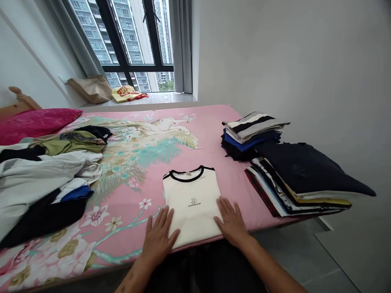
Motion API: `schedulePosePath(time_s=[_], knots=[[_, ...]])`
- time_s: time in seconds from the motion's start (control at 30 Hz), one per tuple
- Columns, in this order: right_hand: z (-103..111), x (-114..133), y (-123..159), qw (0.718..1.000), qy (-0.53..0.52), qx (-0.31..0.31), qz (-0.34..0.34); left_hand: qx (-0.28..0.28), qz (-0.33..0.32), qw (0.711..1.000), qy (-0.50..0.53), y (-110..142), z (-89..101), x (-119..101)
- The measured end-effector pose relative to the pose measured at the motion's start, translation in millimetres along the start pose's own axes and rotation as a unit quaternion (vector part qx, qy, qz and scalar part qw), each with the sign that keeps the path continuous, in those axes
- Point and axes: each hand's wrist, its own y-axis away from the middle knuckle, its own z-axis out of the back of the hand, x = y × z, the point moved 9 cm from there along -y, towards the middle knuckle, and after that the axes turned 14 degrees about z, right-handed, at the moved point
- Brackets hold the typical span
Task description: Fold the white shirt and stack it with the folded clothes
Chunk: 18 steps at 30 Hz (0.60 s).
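A cream T-shirt (193, 211) with black collar trim and a small chest print lies folded into a rectangle at the bed's near edge, collar away from me. My left hand (159, 235) rests with fingers spread along its left side, partly on the fabric and partly on the bedsheet. On the opposite side, my right hand (231, 219) lies flat with its fingers against the shirt's right edge. Neither hand grips anything; both touch the shirt from above.
A pink floral bedsheet (210, 134) covers the bed. Loose clothes (45, 175) are heaped on the left beside a magenta pillow (36, 122). Two folded stacks stand right: a striped garment (256, 124) tops one, a navy shirt (308, 167) the other, overhanging the edge. Bags (91, 88) lie by the window.
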Motion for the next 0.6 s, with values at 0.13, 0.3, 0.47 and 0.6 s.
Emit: schedulePosePath(time_s=[0.13, 0.3, 0.47, 0.6], knots=[[7.0, -41.6, 59.4, 0.995, 0.023, -0.026, -0.093, 0.002, 0.122, 0.993, -0.002, 38.7, 1.2, 54.2], [50.3, 2.3, 32.0, 0.991, -0.010, -0.090, -0.098, -0.038, 0.100, 0.991, 0.081, 19.1, 38.7, -3.2], [50.2, 76.1, -30.2, 0.997, -0.041, -0.060, 0.040, 0.006, -0.045, 0.997, 0.060, -17.5, 35.8, -101.2], [18.5, 45.3, -11.0, 0.998, -0.054, -0.032, 0.009, 0.029, 0.026, 0.999, 0.030, -6.2, 5.4, -60.4]])
